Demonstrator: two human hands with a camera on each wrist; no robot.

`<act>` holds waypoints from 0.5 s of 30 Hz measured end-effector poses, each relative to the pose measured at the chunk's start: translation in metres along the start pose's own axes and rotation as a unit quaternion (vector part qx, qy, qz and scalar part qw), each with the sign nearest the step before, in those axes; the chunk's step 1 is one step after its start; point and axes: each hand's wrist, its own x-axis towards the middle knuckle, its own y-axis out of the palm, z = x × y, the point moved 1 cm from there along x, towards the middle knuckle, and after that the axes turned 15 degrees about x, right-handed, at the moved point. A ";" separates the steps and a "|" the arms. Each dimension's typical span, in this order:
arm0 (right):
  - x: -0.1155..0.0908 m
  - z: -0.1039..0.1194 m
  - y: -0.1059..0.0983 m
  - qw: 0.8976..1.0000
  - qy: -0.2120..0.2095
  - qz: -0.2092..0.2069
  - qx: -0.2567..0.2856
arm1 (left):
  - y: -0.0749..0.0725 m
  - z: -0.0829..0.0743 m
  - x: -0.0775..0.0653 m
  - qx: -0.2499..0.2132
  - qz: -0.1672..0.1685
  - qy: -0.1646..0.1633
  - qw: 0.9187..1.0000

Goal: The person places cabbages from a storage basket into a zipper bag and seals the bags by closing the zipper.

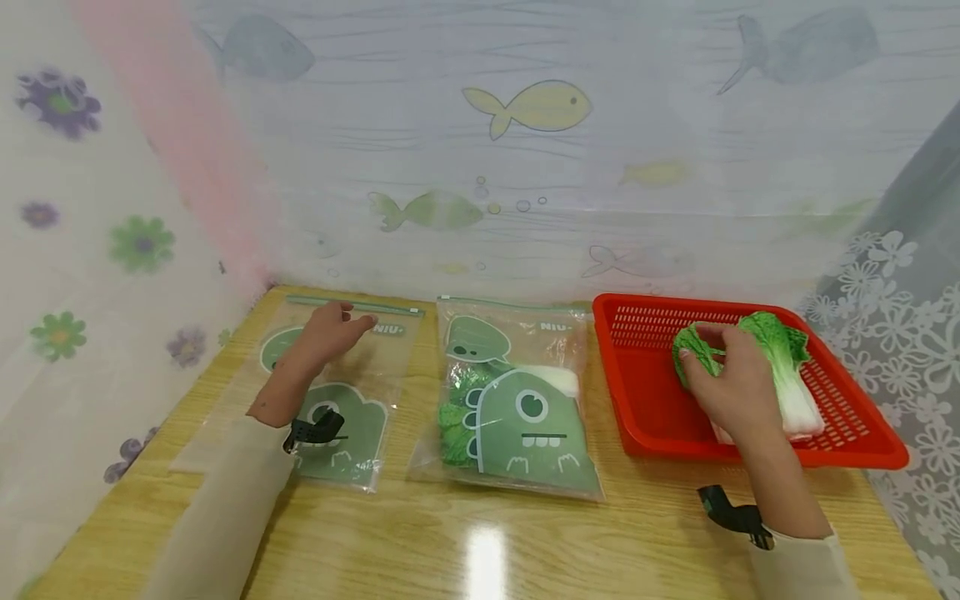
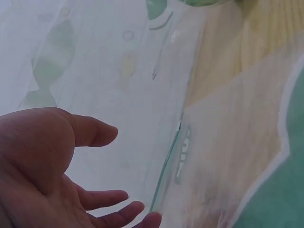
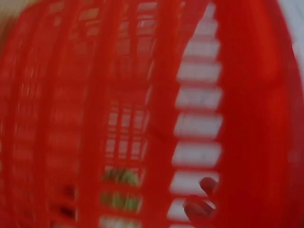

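The right grip (image 1: 727, 387) is down inside the red basket (image 1: 609, 367), thumb and fingers pinching the leafy end of a green vegetable (image 1: 693, 354) there, at about the basket's middle. A second vegetable (image 1: 787, 375) lies by the hand, toward the basket's right wall, its leaves reaching up near the back rim. On the other side there's more room: a stretch of red floor shows between the pinched leaves and the basket's left wall.

The left grip (image 1: 330, 337) is well off to the left of the basket, released, fingers loosely out above a flat bag (image 1: 352, 433), near its green zip strip (image 1: 360, 306); I can't tell whether a fingertip touches it.

Closer in, a filled bag (image 1: 536, 433) lies just left of the basket; their back corners nearly meet, while toward the front a wedge of wooden surface (image 1: 390, 542) opens between them. The basket's front right corner reaches the surface's right edge, beside the lace cloth (image 1: 922, 350).
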 end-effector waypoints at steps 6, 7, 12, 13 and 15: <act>0.007 -0.034 -0.021 0.995 0.055 -0.011 -0.077 | 0.013 -0.010 0.022 0.078 -0.001 -0.021 0.997; 0.007 -0.038 -0.022 0.993 0.068 -0.007 -0.092 | 0.015 -0.011 0.024 0.087 -0.003 -0.023 0.996; 0.009 -0.047 -0.024 0.976 0.140 0.053 -0.158 | 0.022 -0.009 0.029 0.099 -0.031 -0.023 0.994; 0.010 -0.048 -0.024 0.972 0.149 0.065 -0.167 | 0.024 -0.008 0.030 0.100 -0.039 -0.023 0.994; 0.010 -0.048 -0.025 0.968 0.165 0.080 -0.174 | 0.026 -0.004 0.033 0.109 -0.052 -0.026 0.992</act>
